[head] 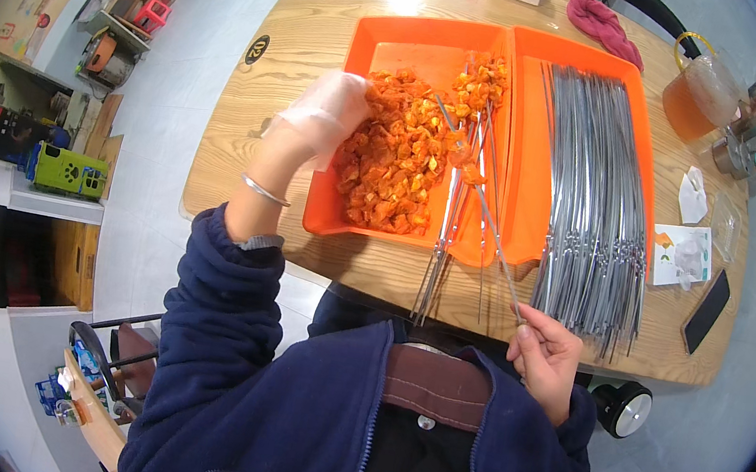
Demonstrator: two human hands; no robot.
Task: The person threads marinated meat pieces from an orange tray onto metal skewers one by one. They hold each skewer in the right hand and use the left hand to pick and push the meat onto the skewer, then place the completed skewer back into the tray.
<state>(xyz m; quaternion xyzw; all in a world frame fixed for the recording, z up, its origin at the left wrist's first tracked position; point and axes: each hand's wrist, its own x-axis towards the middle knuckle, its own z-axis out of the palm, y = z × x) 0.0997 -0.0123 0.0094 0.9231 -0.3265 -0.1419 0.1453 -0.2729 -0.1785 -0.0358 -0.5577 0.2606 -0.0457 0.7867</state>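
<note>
My right hand (543, 358) pinches the lower end of a metal skewer (500, 241), which slants up to the left over the tray. A few pieces of orange-coated meat (470, 173) are threaded near its upper part. My left hand (332, 110), in a clear plastic glove, is at the left edge of a heap of marinated meat pieces (399, 160); its fingertips are hidden. The heap lies in an orange plastic tray (415, 32). Along that tray's right side rest several loaded skewers (450, 224), their meat ends at the far side and bare ends over the near rim.
A second orange tray (525, 105) holds a thick bundle of bare metal skewers (595, 193). Right of it are a tissue box (668, 263), a phone (706, 311) and a jug of amber liquid (697, 99). A red cloth (604, 28) lies at the wooden table's (280, 108) far side.
</note>
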